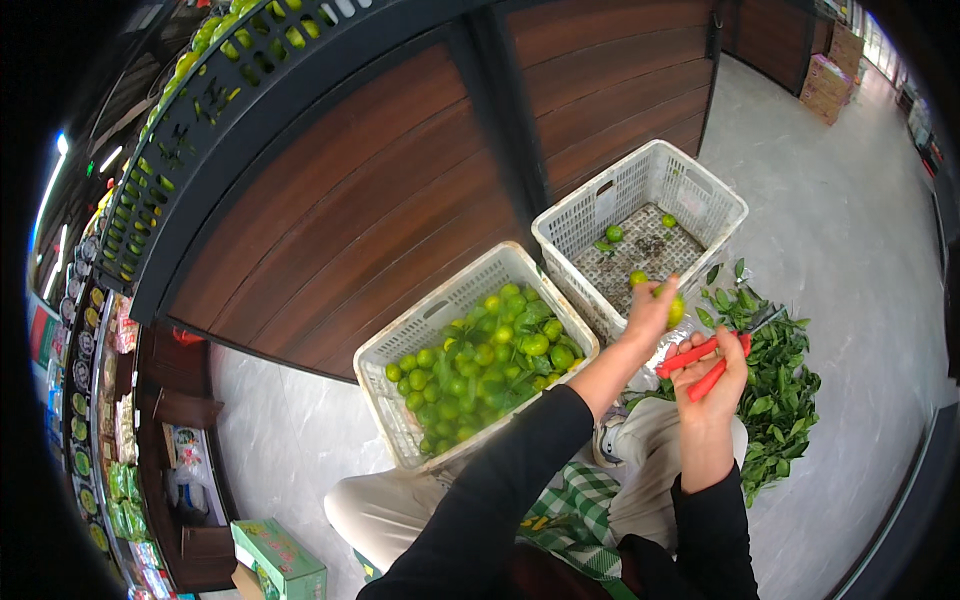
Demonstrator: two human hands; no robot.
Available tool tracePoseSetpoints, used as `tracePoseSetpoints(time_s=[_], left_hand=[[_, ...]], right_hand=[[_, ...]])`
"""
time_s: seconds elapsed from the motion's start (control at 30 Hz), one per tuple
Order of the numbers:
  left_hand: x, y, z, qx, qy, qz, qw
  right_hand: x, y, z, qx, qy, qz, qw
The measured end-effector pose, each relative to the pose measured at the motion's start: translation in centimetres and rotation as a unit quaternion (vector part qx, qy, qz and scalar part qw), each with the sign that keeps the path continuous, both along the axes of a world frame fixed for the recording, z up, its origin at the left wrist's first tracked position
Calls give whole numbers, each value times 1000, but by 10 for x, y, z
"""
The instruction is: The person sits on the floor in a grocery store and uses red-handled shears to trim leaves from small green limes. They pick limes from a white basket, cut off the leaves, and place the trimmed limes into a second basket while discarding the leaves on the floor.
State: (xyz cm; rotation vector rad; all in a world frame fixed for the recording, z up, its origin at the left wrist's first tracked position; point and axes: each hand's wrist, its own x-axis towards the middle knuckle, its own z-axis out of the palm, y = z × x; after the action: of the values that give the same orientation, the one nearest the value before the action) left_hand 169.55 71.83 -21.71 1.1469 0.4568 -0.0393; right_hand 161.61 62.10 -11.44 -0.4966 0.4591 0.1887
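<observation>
My left hand (649,315) holds a yellow-green citrus fruit (676,311) over the near corner of a white plastic crate (641,159). Inside that crate lie a few green citrus fruits (614,233), a leaf and dark debris. In my right hand (712,379) are red-handled pruning shears (694,355), their blades pointing up and to the right, beyond the fruit. Closer to my left knee stands a second white crate (373,390), holding many green citrus fruits (487,352), some with leaves attached. A heap of cut leafy twigs (776,405) lies on the floor beside my right arm.
Behind the crates rises a brown wood-panelled display stand (360,202), topped by a dark crate of green fruit (150,176). Shelves of packaged goods (120,420) line the left. A green carton (281,559) sits on the grey floor at lower left; cardboard boxes (825,88) stand far right.
</observation>
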Motion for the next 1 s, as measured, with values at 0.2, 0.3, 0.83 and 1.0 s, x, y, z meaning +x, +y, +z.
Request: tracePoseSetpoints(time_s=[0.2,0.3,0.83,1.0], left_hand=[[-1,7,-30,-190,31,34,981],[-2,-1,-32,-198,-48,49,978],[-92,172,-201,487,225,32,844],[-87,175,-199,505,206,-3,839]], right_hand=[[3,-2,-1,24,-15,58,998],[5,2,-1,23,-8,97,995],[1,50,7,-16,11,203,979],[0,65,1,-42,13,276,960]])
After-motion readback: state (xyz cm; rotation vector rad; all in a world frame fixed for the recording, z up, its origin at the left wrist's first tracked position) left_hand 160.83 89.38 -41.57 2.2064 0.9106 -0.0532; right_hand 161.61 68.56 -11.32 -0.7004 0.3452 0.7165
